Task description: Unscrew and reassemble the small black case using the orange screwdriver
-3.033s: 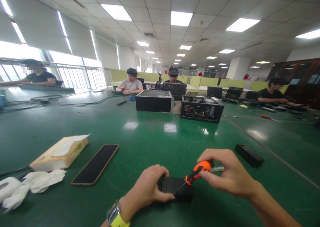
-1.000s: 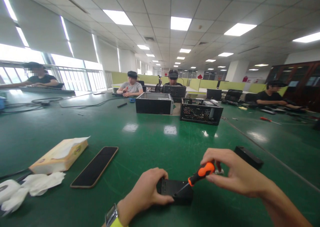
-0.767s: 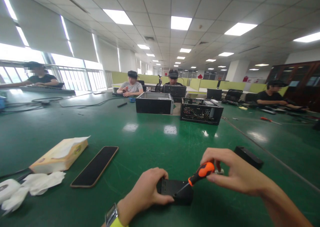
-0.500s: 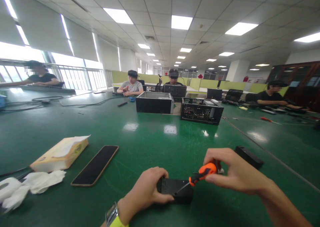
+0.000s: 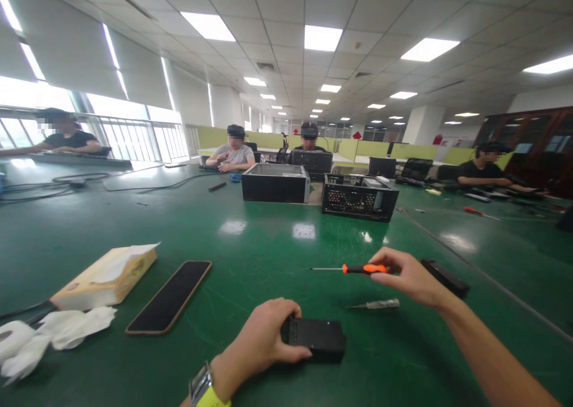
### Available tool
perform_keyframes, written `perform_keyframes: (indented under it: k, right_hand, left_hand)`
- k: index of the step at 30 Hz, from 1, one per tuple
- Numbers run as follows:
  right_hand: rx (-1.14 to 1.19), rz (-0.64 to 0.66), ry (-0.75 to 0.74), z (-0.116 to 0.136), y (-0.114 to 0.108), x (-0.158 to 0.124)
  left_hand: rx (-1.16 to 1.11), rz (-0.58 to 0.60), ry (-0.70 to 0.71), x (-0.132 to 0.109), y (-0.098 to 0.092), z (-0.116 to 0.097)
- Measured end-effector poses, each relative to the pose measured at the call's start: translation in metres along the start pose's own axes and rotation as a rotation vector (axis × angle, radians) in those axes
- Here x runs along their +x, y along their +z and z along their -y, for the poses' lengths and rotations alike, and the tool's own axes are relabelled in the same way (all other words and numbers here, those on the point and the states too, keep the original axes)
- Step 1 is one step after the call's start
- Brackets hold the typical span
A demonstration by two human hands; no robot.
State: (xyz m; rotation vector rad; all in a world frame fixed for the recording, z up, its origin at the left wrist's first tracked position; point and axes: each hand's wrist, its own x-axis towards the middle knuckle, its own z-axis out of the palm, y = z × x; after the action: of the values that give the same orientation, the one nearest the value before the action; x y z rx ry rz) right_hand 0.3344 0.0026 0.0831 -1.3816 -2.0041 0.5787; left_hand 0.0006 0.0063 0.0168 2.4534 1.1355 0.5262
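Note:
My left hand [image 5: 271, 332] grips the left end of a small black box-shaped device [image 5: 319, 338] lying on the green table, thumb along its near side. My right hand [image 5: 405, 276] pinches the handle end of an orange-and-black screwdriver [image 5: 364, 268], which is level above the table with its tip pointing left, apart from the box. Below that hand lies a second screwdriver with a clear handle [image 5: 380, 304]. Just beyond the right wrist rests another black block-like part [image 5: 445, 277].
To the left are a phone [image 5: 170, 298], a tissue pack [image 5: 107, 276] and crumpled tissues [image 5: 74, 326]. Two computer cases [image 5: 275, 186] [image 5: 358, 199] stand farther back. Cables [image 5: 80, 180] run at the far left. Several people sit around the table.
My right hand has lifted the screwdriver off the black box and swung it level, farther from me. The clear-handled screwdriver now shows fully. My left hand keeps its grip.

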Motion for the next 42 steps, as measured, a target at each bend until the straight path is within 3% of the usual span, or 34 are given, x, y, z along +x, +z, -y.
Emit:
perform_keyframes:
  k: [4,8,14,21,42]
  right_hand:
    - [-0.031,0.010,0.079,-0.057,0.017,-0.005]
    - [-0.077,0.002,0.070,-0.078,0.026,-0.016]
    - [-0.167,-0.047,0.051,-0.086,0.027,-0.024]
    - [-0.324,0.129,0.037,-0.085,0.031,-0.034]
    - [-0.295,0.092,0.057,-0.086,0.035,-0.032]
  left_hand:
    - [0.002,-0.005,0.019,-0.001,0.001,0.000]
    - [-0.002,-0.011,0.037,-0.003,0.001,0.000]
    - [0.034,-0.038,0.063,-0.003,0.001,0.004]
    - [0.015,-0.064,0.087,-0.005,0.005,0.006]
    - [-0.058,-0.098,0.108,-0.007,0.001,0.003]
